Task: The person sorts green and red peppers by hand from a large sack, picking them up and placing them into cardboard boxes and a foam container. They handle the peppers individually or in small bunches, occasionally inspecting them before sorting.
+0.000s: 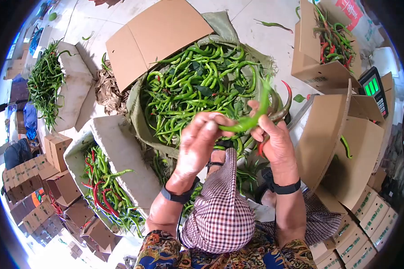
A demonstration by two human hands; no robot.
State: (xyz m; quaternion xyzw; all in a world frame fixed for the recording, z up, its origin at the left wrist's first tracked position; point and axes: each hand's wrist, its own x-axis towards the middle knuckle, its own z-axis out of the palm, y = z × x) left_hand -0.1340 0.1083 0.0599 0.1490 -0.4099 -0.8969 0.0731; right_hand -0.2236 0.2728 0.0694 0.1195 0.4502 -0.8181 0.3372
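Note:
A long green chili pepper (249,122) is pinched at one end by the fingers of my left hand (195,141); its other end curves up, blurred, by my right hand. My right hand (278,141) is closed around several chili peppers (283,112), dark green and brownish, one with a red tip curving upward. Some red shows below its fingers too. Both hands are over the near edge of a big olive cloth sack (138,127), rolled open and heaped with green chili peppers (188,96) and a few leaves.
A foam box (121,152) of green and red peppers stands at the left, another pepper pile (45,83) beyond it. A cardboard flap (161,36) leans on the sack. At right are an open carton (316,148), a pepper-filled carton (309,67) and a lit scale display (371,86).

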